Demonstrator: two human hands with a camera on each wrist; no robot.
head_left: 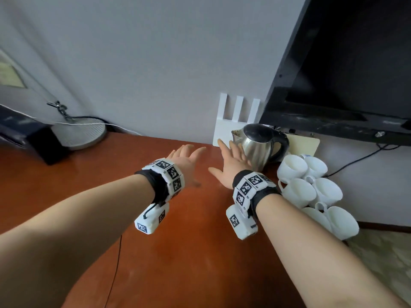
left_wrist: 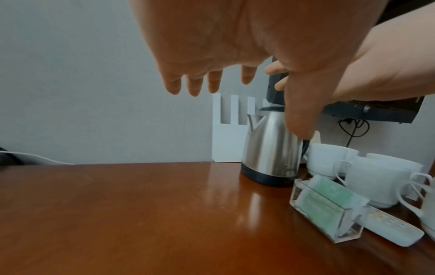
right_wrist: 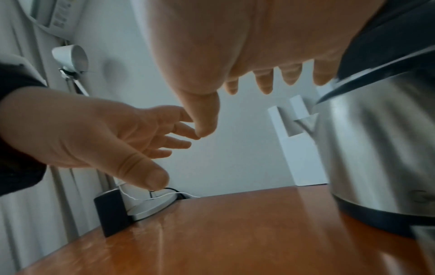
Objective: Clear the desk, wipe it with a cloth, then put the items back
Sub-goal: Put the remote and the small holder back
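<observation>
A plain grey wall (head_left: pixel 144 63) stands behind the glossy reddish-brown desk (head_left: pixel 189 252) — a dark television (head_left: pixel 355 63) is mounted at right, pale patterned floor (head_left: pixel 382 258) showing below it in soft, even light.

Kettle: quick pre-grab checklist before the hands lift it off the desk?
1. Left hand free: ok, fingers straight, holding nothing.
2. Right hand free: ok, open, beside the kettle, contact unclear.
3. Kettle upright on the desk: ok.
4. Lid closed: ok, as far as the head view shows.
5. Clearance on the right: not ok, white cups crowd close to the handle side.
6. Water inside or cord attached: cannot tell.
</observation>
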